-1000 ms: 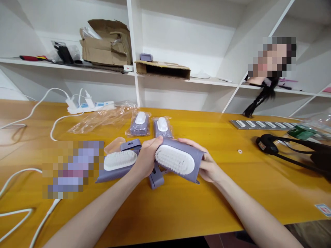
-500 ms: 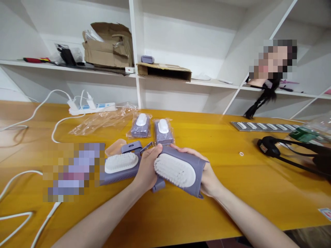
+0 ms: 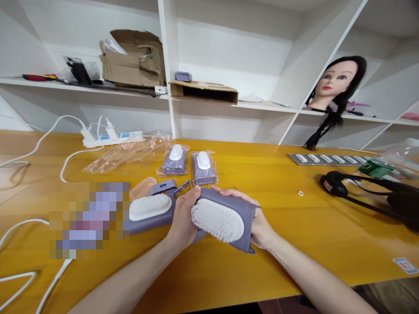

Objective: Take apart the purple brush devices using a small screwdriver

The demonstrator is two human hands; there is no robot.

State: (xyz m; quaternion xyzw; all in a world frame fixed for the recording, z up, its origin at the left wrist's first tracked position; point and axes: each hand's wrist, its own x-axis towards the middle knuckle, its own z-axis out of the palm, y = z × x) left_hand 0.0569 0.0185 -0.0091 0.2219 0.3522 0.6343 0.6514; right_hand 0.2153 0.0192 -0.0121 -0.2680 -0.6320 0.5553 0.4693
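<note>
Head view. Left hand [image 3: 183,218]: fingers wrapped on one end of a purple brush unit [image 3: 222,218], thumb on its upper edge. Right hand [image 3: 262,227]: fingers closed around the opposite end, mostly hidden behind the housing, tips showing along the top. The unit is tilted between both sets of fingers, above the counter [image 3: 268,183], white bristle pad [image 3: 218,221] facing the camera.

Just left of the left fingers: second brush unit [image 3: 149,224], its white pad [image 3: 150,207] up. Beside it, on the far side, a purple bracket [image 3: 163,187] and a peach-coloured piece [image 3: 143,187]. Another purple part [image 3: 198,237] shows below the left fingers, mostly covered; shape cannot be told.

Beyond the fingers: two film-wrapped units, a left one [image 3: 175,161] and a right one [image 3: 204,170], side by side, apart. Right of the right fingers: small white ring [image 3: 300,193]; farther off, black strapped item [image 3: 334,184] and grey strip [image 3: 327,159] bearing white pieces. Well left of the left fingers: a purple object, pixelated, details unreadable.
</note>
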